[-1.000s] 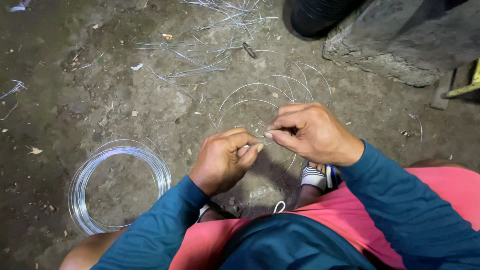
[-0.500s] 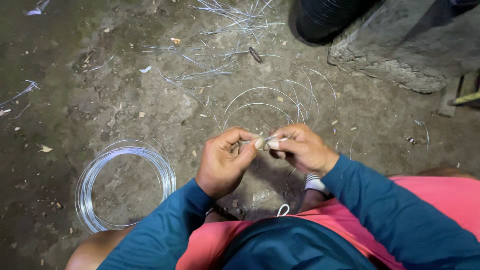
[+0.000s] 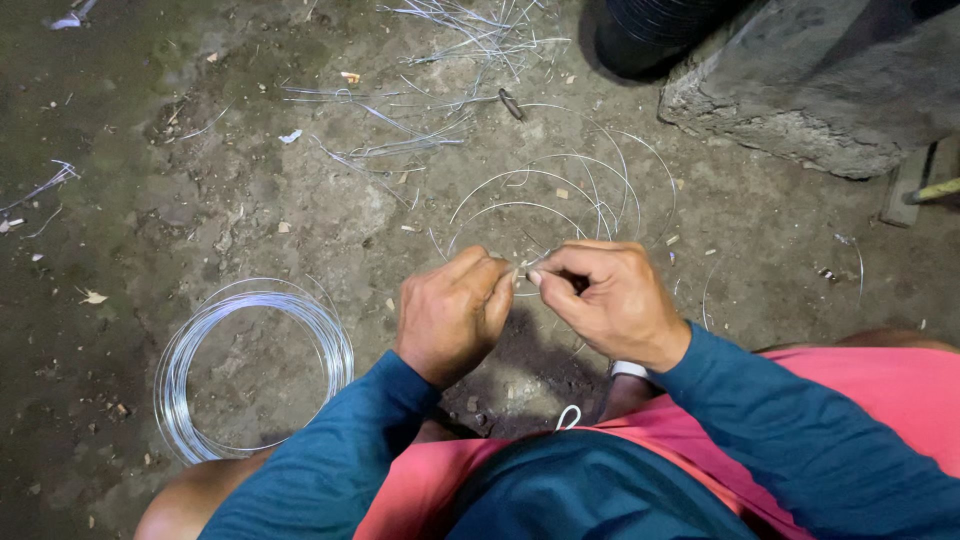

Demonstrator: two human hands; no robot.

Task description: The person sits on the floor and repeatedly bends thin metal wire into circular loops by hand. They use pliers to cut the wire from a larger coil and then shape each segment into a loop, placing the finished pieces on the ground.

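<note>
2 hands [image 3: 530, 300] pinch wire [image 3: 528, 265] over dirt floor [image 3: 150, 180].

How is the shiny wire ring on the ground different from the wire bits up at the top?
The wire coil is wound into a neat round ring of many turns; the cut wire pieces lie mostly straight and scattered. The coil lies nearest the left hand; the pieces lie far beyond both hands. Both are thin silvery wire lying on the dirt floor.
</note>
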